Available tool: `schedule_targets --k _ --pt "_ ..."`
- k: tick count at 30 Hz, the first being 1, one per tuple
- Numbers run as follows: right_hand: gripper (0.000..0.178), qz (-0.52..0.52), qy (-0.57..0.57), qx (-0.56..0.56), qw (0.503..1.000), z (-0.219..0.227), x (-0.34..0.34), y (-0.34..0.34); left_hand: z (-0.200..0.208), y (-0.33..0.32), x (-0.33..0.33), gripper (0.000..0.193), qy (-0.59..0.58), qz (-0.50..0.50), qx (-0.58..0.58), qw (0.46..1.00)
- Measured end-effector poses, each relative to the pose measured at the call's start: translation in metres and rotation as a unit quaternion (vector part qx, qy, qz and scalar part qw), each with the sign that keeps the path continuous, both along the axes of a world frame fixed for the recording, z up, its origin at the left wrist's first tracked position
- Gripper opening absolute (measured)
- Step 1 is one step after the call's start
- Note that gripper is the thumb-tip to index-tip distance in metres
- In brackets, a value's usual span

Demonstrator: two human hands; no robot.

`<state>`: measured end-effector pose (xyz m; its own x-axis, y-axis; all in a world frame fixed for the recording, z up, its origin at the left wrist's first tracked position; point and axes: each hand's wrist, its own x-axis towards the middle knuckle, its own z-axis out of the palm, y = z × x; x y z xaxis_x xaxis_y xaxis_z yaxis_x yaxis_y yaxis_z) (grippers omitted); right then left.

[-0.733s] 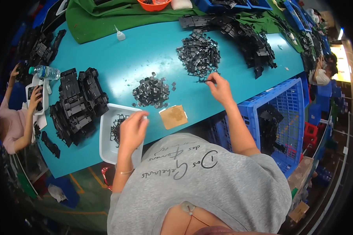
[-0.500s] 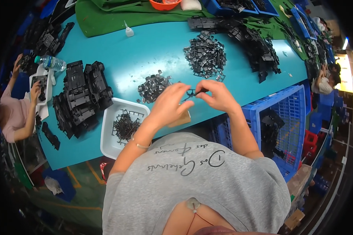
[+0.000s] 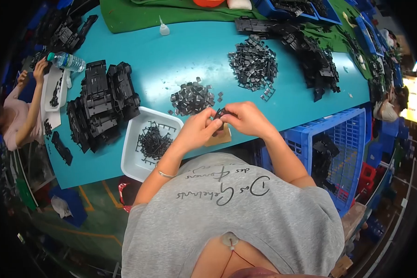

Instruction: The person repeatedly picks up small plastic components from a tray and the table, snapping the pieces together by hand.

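Note:
My left hand (image 3: 198,131) and my right hand (image 3: 246,117) meet over the table's near edge. Thumbs and fingers of both pinch a small black plastic part (image 3: 221,114), mostly covered by the fingertips. Under them lies a brown block (image 3: 221,138). Just beyond my left hand is a heap of small dark square pieces (image 3: 191,98); a bigger heap of similar pieces (image 3: 253,63) lies farther off. Left of my left forearm sits a pale plastic bin (image 3: 133,166) holding thin black branching plastic pieces (image 3: 154,142).
Black moulded chassis-like parts (image 3: 102,104) are stacked at the left, more (image 3: 306,53) at the far right. A water bottle (image 3: 68,61), a small dropper bottle (image 3: 164,28) and green cloth (image 3: 180,14) lie beyond. A blue crate (image 3: 326,121) stands right. A co-worker's hand (image 3: 40,69) shows left.
My left hand has gone from spread fingers to a pinch, joining my right hand at the black part. The co-worker's hand has left the white tray and risen. The whole view has shifted slightly.

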<state>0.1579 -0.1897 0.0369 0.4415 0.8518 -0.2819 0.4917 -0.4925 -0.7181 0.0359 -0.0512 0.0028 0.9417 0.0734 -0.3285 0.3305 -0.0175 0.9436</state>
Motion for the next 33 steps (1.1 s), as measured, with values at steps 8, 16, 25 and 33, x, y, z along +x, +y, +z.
schedule_targets --k 8,16,25,33 --pt "0.019 0.149 -0.007 -0.010 0.989 0.007 -0.007 0.014 0.002 0.012 -0.001 0.031 -0.028 -0.085 0.165 0.982" --pt "0.016 -0.098 0.537 0.218 0.809 -0.008 -0.031 0.022 0.048 0.001 -0.008 0.023 -0.029 0.217 -0.337 0.916" --pt "0.020 -0.149 0.696 0.421 0.562 -0.010 -0.047 0.025 0.051 0.017 -0.021 0.016 0.016 0.530 -0.602 0.598" --pt "0.020 -0.180 0.239 0.160 0.941 -0.073 -0.006 0.035 0.014 0.052 -0.044 0.024 -0.059 0.460 -0.216 0.859"
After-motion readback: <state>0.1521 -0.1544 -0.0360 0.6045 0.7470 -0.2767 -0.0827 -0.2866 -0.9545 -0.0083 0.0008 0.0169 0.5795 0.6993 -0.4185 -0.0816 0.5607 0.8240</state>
